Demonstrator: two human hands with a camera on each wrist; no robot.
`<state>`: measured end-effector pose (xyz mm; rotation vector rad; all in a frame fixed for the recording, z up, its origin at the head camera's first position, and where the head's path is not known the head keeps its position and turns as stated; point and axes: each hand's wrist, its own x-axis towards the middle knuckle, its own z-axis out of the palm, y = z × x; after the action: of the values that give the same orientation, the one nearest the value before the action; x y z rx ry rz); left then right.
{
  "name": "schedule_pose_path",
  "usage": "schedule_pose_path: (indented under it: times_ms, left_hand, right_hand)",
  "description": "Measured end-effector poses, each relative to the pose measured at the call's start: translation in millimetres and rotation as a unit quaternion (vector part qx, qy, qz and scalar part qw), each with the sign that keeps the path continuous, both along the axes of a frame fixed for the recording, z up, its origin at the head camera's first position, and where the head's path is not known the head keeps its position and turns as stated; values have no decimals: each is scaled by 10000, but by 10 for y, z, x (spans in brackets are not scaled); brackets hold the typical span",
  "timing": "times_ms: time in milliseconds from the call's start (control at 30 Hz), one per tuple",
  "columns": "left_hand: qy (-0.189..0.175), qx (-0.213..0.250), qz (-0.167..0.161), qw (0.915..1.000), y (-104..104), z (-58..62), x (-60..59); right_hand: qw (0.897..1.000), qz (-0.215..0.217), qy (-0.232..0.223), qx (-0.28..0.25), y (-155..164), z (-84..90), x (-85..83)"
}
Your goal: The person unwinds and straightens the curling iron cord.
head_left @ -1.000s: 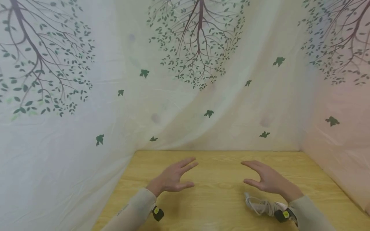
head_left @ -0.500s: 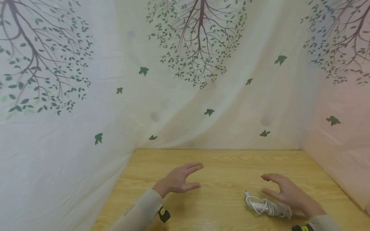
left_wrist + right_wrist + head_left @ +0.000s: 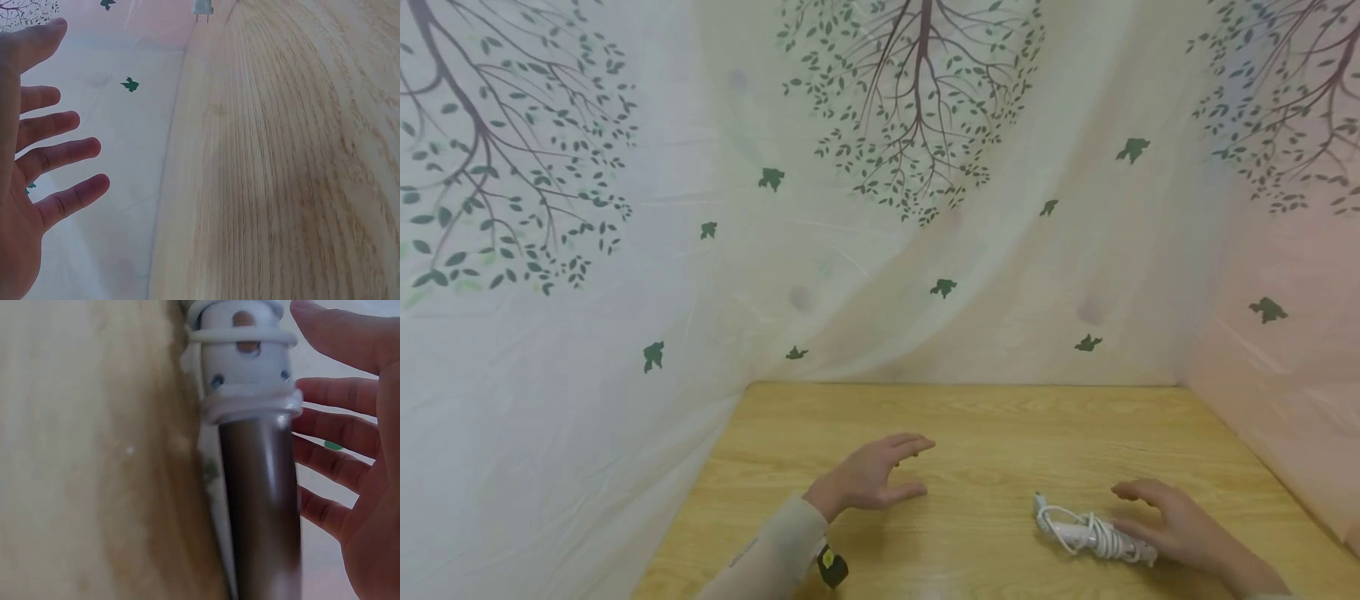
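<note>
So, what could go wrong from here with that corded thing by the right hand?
Two things, perhaps. The cord is wound around the white tool, with a wide loop standing out near the plug, so the right hand might snag it and start it unwinding. Also, the dark barrel looks smooth and rounded, so it might slip if gripped there.

Couldn't read the print on the left sleeve; saw neither end of the corded device in the right wrist view.
</note>
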<state>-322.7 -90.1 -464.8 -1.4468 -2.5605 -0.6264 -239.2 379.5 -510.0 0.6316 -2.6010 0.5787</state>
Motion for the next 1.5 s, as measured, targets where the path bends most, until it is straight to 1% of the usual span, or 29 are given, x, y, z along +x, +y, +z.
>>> schedule_pose_path:
  times_ms: [133, 233, 267, 367, 467, 567, 700, 1033, 1133, 1300, 1400, 1500]
  left_hand:
    - [-57, 3, -6, 10000, 3, -8, 27]
    - [-76, 41, -31, 10000, 6, -6, 50]
    - [-75, 59, -41, 9999, 9, -7, 54]
    - [-59, 101, -81, 9999, 16, -10, 64]
    - [-47, 98, -83, 9999, 22, -22, 62]
    - [-47, 94, -95, 9999, 26, -42, 54]
    - [-74, 121, -139, 9998, 27, -70, 43]
    - [-181, 168, -146, 9996, 45, -113, 53]
    - [-206, 229, -188, 9993, 77, -154, 56]
    - [-272, 273, -173, 9991, 149, -236, 50]
    - [-432, 298, -198, 9984, 193, -273, 52]
    - [-666, 336, -265, 9969, 238, -305, 65]
  right_hand:
    - [9999, 31, -101, 19, 78, -63, 52]
    - [9990, 65, -442, -20, 109, -99, 79]
    - [9982, 72, -598, -83, 117, -110, 87]
    - [9957, 106, -873, -282, 136, -140, 119]
    - [9950, 112, -915, -395, 155, -180, 154]
    - [9947, 107, -958, -367, 176, -209, 178]
    - [9942, -5, -1036, -293, 203, -224, 202]
    - [9966, -429, -708, 12, 275, -277, 295]
    - [9955, -506, -796, 106, 303, -286, 311]
    - [9944, -307, -1000, 133, 351, -291, 315]
    - [9946, -86, -1032, 33, 368, -297, 306]
    - [9944, 152, -1042, -40, 383, -303, 299]
